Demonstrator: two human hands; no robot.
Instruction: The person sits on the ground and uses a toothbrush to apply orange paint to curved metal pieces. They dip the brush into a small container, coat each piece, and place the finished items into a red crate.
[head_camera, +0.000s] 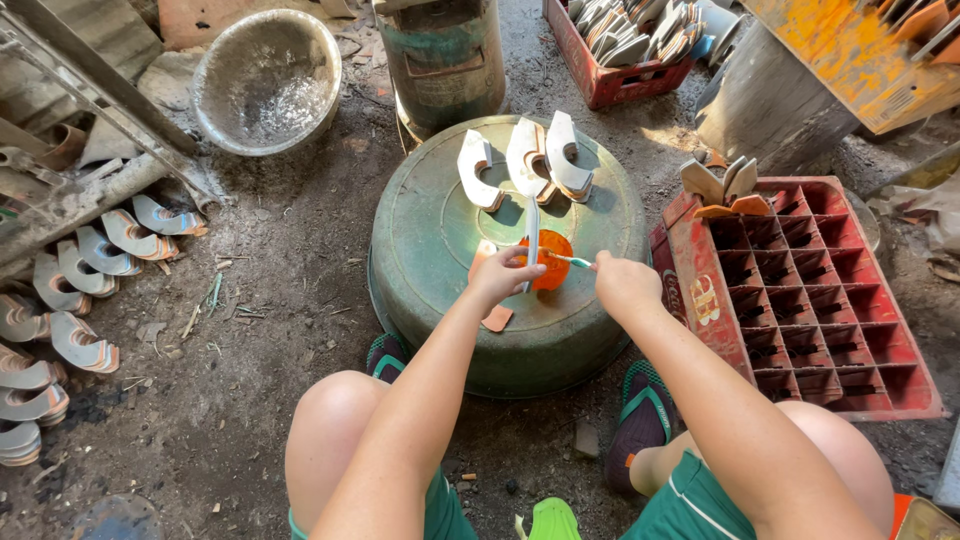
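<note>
My left hand holds a curved shoe-sole piece upright on edge over a small orange bowl. My right hand grips a thin brush whose tip reaches the piece above the bowl. Both rest on an upturned green metal basin. Three white curved sole pieces stand in a row at the basin's far side. A flat brown piece lies under my left wrist.
A red divided crate stands at the right with a few pieces at its far corner. Rows of curved sole pieces lie on the dirt at left. A metal bowl, a green cylinder and another filled red crate sit behind.
</note>
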